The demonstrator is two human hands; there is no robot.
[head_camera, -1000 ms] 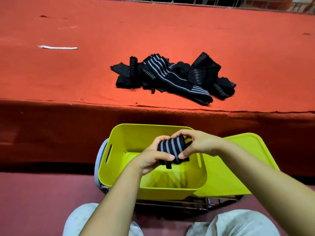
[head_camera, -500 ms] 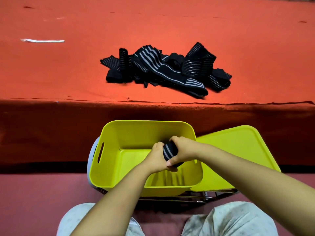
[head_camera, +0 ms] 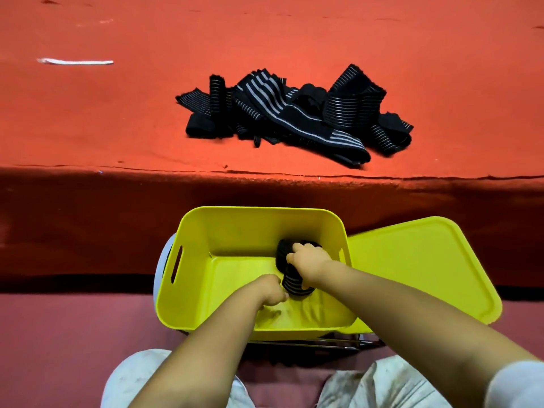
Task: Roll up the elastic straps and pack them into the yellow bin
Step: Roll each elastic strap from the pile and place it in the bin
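A yellow bin (head_camera: 194, 231) stands on a wire stand in front of my knees. Both hands reach down inside it. My right hand (head_camera: 309, 262) grips a rolled black strap with grey stripes (head_camera: 291, 285) against the bin floor near the right wall; a second dark roll (head_camera: 284, 248) lies just behind it. My left hand (head_camera: 270, 291) touches the striped roll from the left, its fingers curled at the roll's side. A heap of loose black striped straps (head_camera: 294, 113) lies on the orange table above the bin.
The bin's yellow lid (head_camera: 426, 266) leans at its right side. A white strip (head_camera: 75, 62) lies at the far left of the orange table (head_camera: 117, 128). The table's front edge drops to a dark red cloth. My knees show at the bottom.
Both hands have gone down from above the bin's rim to its floor, carrying the rolled strap with them. The camera tilted a little downward.
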